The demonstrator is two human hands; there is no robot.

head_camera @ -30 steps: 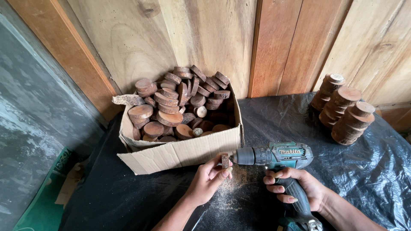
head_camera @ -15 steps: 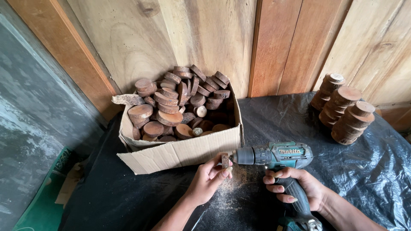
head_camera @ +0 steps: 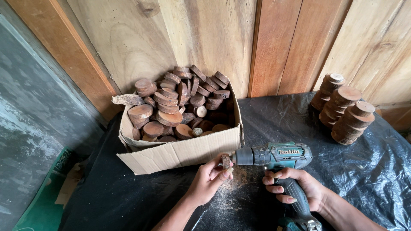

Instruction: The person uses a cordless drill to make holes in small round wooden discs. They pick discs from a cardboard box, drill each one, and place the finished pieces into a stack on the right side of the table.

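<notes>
My left hand (head_camera: 208, 179) pinches a small round wooden slice (head_camera: 225, 161) on edge, just above the black plastic sheet (head_camera: 128, 196). My right hand (head_camera: 299, 188) grips the handle of a teal cordless drill (head_camera: 274, 156), held level and pointing left. The drill's tip meets the flat face of the slice. Pale sawdust (head_camera: 237, 182) lies on the sheet under the slice. A cardboard box (head_camera: 180, 152) heaped with several brown wooden slices stands directly behind my left hand.
Three leaning stacks of wooden slices (head_camera: 344, 113) stand at the back right on the sheet. A wooden plank wall (head_camera: 265, 42) closes the back. At the left a grey surface and a green object (head_camera: 43, 201) lie lower.
</notes>
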